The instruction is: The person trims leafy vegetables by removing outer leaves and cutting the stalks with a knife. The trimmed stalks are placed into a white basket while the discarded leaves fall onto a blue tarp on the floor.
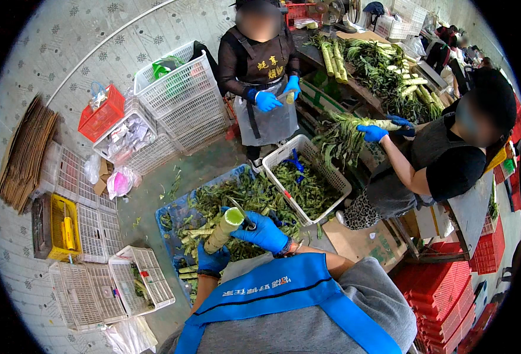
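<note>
My left hand (pixel 213 260), in a blue glove, grips the lower end of a thick green stem (pixel 218 236), likely celtuce, with its pale green cut end turned up. My right hand (pixel 265 232), also gloved in blue, is closed around the handle of a knife (pixel 237 206); the blade lies by the stem's cut end. Below both hands a large blue tray (pixel 165 221) holds stripped leaves (pixel 225 194) and several stems. The far side of the stem is hidden.
A white crate (pixel 347 188) of leaves stands beyond the tray. One co-worker (pixel 265 66) faces me; another (pixel 420 163), at right, holds a leafy stem. Leafy stems (pixel 375 62) cover a dark table. White crates (pixel 141 283) stand left, red crates (pixel 442 292) right.
</note>
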### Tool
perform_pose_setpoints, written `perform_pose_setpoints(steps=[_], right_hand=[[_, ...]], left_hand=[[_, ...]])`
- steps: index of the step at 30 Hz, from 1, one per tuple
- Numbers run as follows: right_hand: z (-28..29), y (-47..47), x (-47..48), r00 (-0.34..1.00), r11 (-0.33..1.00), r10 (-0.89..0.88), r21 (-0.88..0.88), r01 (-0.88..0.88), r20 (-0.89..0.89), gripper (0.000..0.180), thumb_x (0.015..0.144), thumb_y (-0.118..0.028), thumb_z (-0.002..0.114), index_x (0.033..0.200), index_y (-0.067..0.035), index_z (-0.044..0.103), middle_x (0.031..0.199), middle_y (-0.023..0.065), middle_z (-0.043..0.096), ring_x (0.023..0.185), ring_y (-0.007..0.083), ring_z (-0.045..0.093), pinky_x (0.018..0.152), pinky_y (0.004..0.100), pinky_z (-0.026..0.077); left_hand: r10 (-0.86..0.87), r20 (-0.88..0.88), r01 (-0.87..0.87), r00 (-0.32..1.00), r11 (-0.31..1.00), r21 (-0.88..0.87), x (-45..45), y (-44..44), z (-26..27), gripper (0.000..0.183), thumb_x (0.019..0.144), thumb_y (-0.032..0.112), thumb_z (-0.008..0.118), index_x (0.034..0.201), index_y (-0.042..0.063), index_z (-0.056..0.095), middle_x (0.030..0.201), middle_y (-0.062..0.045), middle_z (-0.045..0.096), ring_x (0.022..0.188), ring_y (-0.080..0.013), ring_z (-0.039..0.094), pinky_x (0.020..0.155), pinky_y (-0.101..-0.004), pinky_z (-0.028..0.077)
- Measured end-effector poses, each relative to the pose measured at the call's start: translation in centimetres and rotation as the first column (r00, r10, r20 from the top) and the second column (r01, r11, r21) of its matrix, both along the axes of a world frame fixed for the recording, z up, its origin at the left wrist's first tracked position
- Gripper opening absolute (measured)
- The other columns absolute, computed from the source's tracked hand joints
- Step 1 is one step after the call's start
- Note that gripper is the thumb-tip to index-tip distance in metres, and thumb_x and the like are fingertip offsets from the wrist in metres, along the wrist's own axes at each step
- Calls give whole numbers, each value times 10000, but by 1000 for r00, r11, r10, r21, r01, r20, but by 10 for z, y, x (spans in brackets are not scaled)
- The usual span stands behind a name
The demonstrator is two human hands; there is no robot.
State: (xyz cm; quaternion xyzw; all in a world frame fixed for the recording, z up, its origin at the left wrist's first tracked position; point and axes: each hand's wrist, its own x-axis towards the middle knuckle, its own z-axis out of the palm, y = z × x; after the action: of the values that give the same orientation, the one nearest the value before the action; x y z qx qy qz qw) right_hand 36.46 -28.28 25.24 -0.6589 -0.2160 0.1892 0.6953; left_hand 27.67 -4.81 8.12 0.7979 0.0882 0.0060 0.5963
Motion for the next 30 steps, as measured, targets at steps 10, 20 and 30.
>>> perform_pose_setpoints(steps=[10, 20, 30], right_hand=[[1, 3, 1, 999, 998, -29, 51, 27, 38, 430, 786, -214, 696, 1159, -62, 545, 1066, 63, 593, 937, 126, 542, 788, 295, 468], [2, 3, 2, 999, 999, -31, 32, 31, -9, 431, 783, -200, 698, 1160, -60, 542, 1036, 53, 601, 913, 115, 544, 771, 293, 476], [0, 3, 3, 997, 995, -80, 68, 78, 20, 363, 784, -186, 697, 1099, -56, 573, 949, 26, 588, 845, 95, 521, 732, 275, 467]], left_hand=[[-85, 16, 68, 996, 890, 452, -1, 3, -1, 433, 910, 421, 303, 1094, 81, 501, 1076, -59, 587, 930, -188, 549, 756, -323, 457], [-61, -1, 61, 998, 998, 27, 1, 5, -10, 387, 912, 357, 296, 1093, 78, 492, 1068, -52, 588, 900, -191, 556, 721, -299, 458], [-117, 27, 100, 993, 929, 357, 4, -1, 1, 371, 887, 376, 392, 1080, 82, 512, 1038, -52, 602, 903, -186, 570, 731, -319, 463]])
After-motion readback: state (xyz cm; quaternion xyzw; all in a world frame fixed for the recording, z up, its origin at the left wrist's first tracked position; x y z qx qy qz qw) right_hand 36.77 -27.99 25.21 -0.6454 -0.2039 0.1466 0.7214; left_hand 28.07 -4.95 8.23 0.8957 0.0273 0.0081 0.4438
